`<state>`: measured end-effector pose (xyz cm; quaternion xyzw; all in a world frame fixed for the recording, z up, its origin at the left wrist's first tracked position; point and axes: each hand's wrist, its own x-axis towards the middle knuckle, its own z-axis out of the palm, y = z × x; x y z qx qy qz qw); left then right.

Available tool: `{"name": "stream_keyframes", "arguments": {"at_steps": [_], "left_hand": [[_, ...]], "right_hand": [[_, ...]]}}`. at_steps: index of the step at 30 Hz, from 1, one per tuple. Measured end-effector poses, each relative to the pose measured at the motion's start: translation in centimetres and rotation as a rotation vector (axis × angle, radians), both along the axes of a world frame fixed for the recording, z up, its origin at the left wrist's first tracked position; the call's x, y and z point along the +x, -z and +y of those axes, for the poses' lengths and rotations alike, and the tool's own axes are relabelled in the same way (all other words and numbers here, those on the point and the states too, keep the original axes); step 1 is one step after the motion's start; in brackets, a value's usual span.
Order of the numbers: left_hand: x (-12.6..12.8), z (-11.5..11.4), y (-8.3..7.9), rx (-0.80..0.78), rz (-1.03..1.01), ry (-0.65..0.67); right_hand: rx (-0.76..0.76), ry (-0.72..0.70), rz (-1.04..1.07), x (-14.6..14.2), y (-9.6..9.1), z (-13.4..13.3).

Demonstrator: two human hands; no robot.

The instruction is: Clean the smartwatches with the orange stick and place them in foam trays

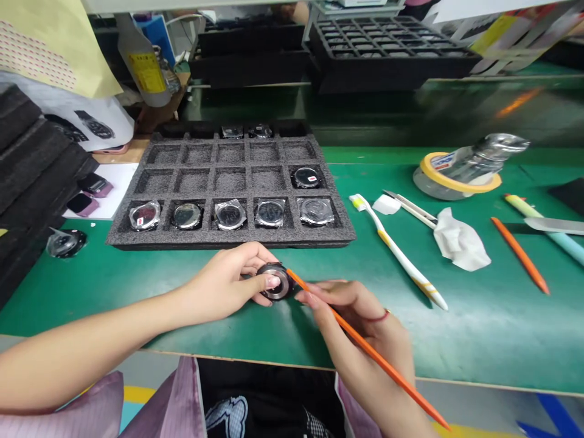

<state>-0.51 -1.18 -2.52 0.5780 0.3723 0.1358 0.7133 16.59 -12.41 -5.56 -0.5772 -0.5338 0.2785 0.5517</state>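
Note:
My left hand grips a round watch case over the front part of the bench, the thumb pressed on its ringed metal face. Between the thumb and fingers of my right hand is a long orange stick, slanting up to the left. Its tip touches the rim of the watch case, or lies right beside it. Just behind my hands is a black foam tray with square pockets. Several round watch faces sit in its front row, one of them a film-covered watch face; a few more lie in other pockets.
To the right lie a white toothbrush, a crumpled tissue, a utility knife and another orange stick. A tape roll with a metal-topped bottle stands behind them. At left are stacked foam trays and a loose watch part.

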Motion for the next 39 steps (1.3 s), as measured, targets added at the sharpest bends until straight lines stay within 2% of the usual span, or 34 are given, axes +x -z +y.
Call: {"name": "stream_keyframes", "arguments": {"at_steps": [5, 8, 11, 14, 16, 20, 23, 26, 29, 32, 36, 39], "left_hand": [[0.0, -0.1, 0.0, 0.025, 0.019, 0.007], [-0.1, -0.3, 0.3, 0.07, 0.022, -0.013], [-0.2, -0.5, 0.4, 0.107, 0.04, -0.021], [-0.1, -0.8, 0.2, 0.161, 0.09, 0.017], [0.0, -1.0, 0.0, 0.261, 0.142, 0.04], [-0.3, -1.0, 0.1, 0.492, 0.206, 0.089], [-0.7, -0.6, 0.5, 0.713, 0.245, 0.133], [-1.2, 0.1, 0.6, 0.862, 0.287, 0.161], [-1.4, 0.6, 0.3, 0.889, 0.302, 0.251], [-1.3, 0.8, -0.1, 0.838, 0.296, 0.298], [-1.1, 1.0, 0.0, 0.763, 0.231, 0.292], [-1.1, 1.1, 0.4, 0.772, 0.195, 0.282]], "right_hand": [[0.022, -0.036, -0.146, 0.3, 0.2, -1.9], [0.018, -0.054, -0.101, 0.5, 0.0, -2.2], [0.024, 0.006, -0.111, 2.3, -0.7, -1.6], [0.034, 0.157, -0.327, 6.4, -1.7, 0.3], [0.041, 0.297, -0.527, 9.7, -2.2, 2.4], [-0.068, 0.315, -0.907, 14.4, -1.9, 7.3], [-0.122, 0.261, -0.998, 15.6, -1.5, 9.7], [-0.151, 0.283, -1.039, 16.7, -2.7, 10.7], [-0.172, 0.396, -1.081, 19.0, -5.6, 11.3], [-0.221, 0.505, -1.092, 22.1, -8.2, 12.4], [-0.334, 0.536, -1.064, 25.0, -8.8, 14.0], [-0.376, 0.53, -1.061, 24.8, -8.6, 14.2]]}}
